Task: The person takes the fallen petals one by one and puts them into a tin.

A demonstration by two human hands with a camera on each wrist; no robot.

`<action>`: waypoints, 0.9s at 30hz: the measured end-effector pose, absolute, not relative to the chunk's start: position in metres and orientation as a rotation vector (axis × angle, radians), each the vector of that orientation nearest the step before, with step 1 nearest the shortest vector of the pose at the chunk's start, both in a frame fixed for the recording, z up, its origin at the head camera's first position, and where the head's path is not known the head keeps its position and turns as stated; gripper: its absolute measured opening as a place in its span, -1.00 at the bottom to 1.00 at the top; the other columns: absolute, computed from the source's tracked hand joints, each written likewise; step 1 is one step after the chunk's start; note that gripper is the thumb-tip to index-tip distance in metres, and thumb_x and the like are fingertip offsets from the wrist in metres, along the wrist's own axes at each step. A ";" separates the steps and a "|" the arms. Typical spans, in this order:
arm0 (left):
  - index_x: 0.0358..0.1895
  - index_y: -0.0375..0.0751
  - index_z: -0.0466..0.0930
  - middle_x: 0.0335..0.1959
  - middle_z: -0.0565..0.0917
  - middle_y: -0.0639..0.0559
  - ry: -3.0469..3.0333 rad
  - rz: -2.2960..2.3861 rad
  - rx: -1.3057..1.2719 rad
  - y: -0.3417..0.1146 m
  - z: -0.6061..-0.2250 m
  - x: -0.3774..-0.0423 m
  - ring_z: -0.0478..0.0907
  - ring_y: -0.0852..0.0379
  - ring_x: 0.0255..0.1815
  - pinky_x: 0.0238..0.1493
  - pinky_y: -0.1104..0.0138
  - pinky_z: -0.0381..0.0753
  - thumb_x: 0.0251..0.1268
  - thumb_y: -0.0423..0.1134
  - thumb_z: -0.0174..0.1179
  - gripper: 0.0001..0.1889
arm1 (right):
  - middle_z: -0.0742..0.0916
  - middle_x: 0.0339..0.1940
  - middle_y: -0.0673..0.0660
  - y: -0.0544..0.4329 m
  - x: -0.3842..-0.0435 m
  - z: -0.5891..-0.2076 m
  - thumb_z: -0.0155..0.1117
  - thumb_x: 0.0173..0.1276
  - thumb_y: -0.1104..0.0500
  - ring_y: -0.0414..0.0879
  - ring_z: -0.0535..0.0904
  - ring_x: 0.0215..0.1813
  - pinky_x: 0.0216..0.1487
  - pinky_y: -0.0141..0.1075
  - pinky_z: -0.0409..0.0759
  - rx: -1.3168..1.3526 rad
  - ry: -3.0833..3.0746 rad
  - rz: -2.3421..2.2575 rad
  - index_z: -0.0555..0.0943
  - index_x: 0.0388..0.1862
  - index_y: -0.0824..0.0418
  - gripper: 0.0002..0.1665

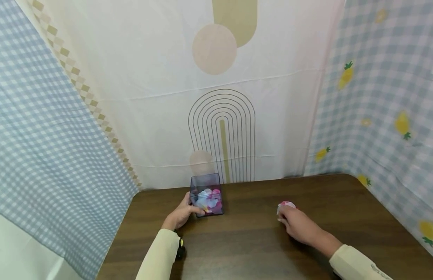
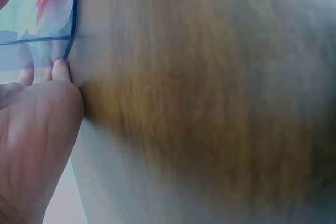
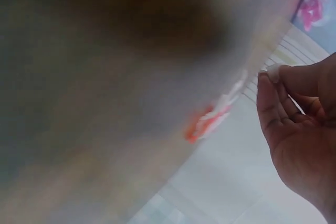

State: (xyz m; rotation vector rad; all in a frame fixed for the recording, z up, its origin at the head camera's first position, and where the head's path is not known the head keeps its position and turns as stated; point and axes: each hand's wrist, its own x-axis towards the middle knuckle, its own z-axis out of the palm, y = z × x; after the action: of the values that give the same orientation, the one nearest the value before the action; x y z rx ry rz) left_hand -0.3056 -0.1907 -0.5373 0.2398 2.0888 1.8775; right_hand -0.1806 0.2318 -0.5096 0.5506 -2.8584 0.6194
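Observation:
My left hand [image 1: 181, 213] grips a see-through bluish plastic box [image 1: 205, 180] by its left side, with the thumb across the near edge. Inside the box lie several white and pink petals [image 1: 208, 200]. Part of that hand shows through the box wall in the left wrist view. Off to the right, my right hand [image 1: 302, 225] is beside a small heap of white, pink and red petals [image 1: 287, 203] on the table. Between its thumb and forefinger it pinches a small white petal [image 3: 273, 71], seen in the right wrist view.
The brown wooden table [image 1: 248, 233] runs back to a white printed cloth [image 1: 160, 132]. Blue checked cloths hang at the left [image 1: 52, 116] and the right [image 1: 377, 128]. A black band [image 1: 180, 249] sits on the left wrist.

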 end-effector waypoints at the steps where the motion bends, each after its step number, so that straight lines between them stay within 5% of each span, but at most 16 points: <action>1: 0.53 -0.24 0.08 0.48 0.41 -0.26 2.086 1.879 0.234 -0.191 -0.537 -0.306 0.33 -0.14 0.44 0.62 -0.01 0.15 -0.04 -0.53 0.47 0.02 | 0.60 -0.39 -0.13 0.229 -0.182 -0.507 0.36 0.47 0.34 -0.37 0.43 -0.33 -0.29 -0.36 0.49 0.554 -2.845 0.634 0.53 -0.35 0.05 -0.74; 17: 0.59 -0.21 0.03 0.58 0.27 -0.25 2.089 1.836 0.225 -0.196 -0.535 -0.307 0.17 -0.16 0.56 0.70 -0.14 -0.01 -0.03 -0.48 0.49 0.08 | 0.79 -0.27 0.05 0.148 -0.233 -0.467 0.30 0.54 0.31 -0.24 0.63 -0.26 -0.23 -0.30 0.62 0.710 -2.630 0.721 0.62 -0.25 0.08 -0.85; 27: 0.62 -0.17 0.01 0.51 0.30 -0.28 2.106 1.820 0.244 -0.193 -0.533 -0.304 0.29 -0.13 0.43 0.65 -0.07 0.13 0.02 -0.47 0.47 0.08 | 0.78 -0.22 0.03 0.108 -0.246 -0.466 0.25 0.57 0.32 -0.18 0.69 -0.17 -0.15 -0.28 0.68 0.733 -2.651 0.752 0.61 -0.20 0.11 -0.87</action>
State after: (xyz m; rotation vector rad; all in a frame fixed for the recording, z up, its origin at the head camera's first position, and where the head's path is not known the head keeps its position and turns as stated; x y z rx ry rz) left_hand -0.3044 -0.1929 -0.5334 0.2441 2.1055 1.8204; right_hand -0.2465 0.1078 -0.4656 0.7329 -2.6514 0.7519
